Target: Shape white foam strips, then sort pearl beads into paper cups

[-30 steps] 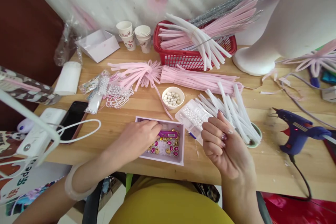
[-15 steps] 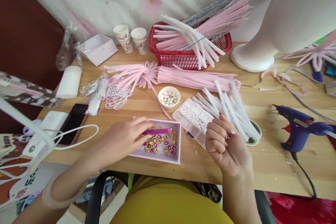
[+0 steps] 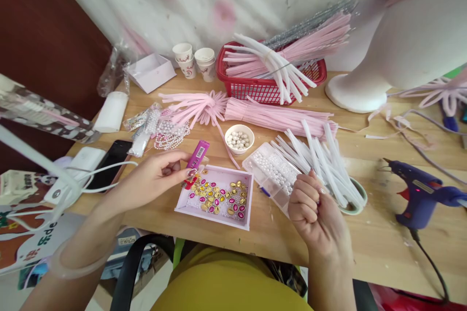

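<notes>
My left hand (image 3: 160,177) is closed on a purple lighter (image 3: 197,154) with a barcode label; its red end points down by my thumb. The lighter is held above the left side of a shallow lilac box (image 3: 212,221). Gold-rimmed gems (image 3: 217,194), magenta and yellow, lie in the box among small clear beads. To the right, my right hand (image 3: 317,214) is raised with its fingers curled into a fist; whatever they may hold is hidden. Close to it are a clear compartment case of white pearls (image 3: 275,170) and white fuzzy stems (image 3: 317,155) in a green dish.
A cup of pearls (image 3: 239,139) stands behind the box. Pink stems (image 3: 277,114) and a red basket (image 3: 255,91) lie farther back. On the right are a blue glue gun (image 3: 419,194) with its cord and a white stand (image 3: 350,92). A phone (image 3: 111,163) and cables are left.
My left hand has lifted the lighter out of the box, moving left and tilting it upright. My right hand stays curled, nearly in place. The view has shifted slightly.
</notes>
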Tool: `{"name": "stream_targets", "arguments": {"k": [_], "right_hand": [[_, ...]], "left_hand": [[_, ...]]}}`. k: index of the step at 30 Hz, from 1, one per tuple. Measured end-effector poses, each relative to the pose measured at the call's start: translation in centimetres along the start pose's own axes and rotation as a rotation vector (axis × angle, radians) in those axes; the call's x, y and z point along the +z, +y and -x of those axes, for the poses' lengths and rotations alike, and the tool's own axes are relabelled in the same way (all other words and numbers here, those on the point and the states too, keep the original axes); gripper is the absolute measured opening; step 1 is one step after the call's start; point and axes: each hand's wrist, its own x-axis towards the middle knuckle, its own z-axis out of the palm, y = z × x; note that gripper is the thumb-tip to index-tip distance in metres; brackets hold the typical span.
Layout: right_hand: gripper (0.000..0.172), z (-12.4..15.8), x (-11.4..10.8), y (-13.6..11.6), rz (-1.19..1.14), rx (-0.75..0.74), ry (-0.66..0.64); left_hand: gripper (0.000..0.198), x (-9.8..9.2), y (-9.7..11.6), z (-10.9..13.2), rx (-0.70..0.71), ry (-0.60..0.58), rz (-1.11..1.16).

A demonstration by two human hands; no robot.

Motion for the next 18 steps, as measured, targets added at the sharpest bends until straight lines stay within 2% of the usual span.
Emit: {"name": "stream_targets", "arguments": {"k": [3,7,12,15,18], "right_hand": [[0.04,0.1,-0.1,-0.1,-0.03,0.029,-0.038],[0.038,-0.3,0.2,0.3,-0.008,0.073,-0.052],[0.029,-1.3,1.0,1.6,0.169,0.096,-0.014],[0.018,-1.8,1.5,2.5,0.226,0.052,0.056],[0.019,-2.3,2.0,3.1,0.171,0.033,0.124]], "left_hand": [[0.038,0.4,0.5,-0.1,0.019,0.012,-0.075],[0.026,2.6,2.2,-0.1,0.118,-0.163,-0.152],[0.017,5.1,3.3,-0.2,0.191,-0.213,-0.427],[0.017,5.0,3.1,0.2,0.241,-0.214,-0.393],[0.017,4.0,2.7,0.6,0.274,-0.158,-0.231]]}}
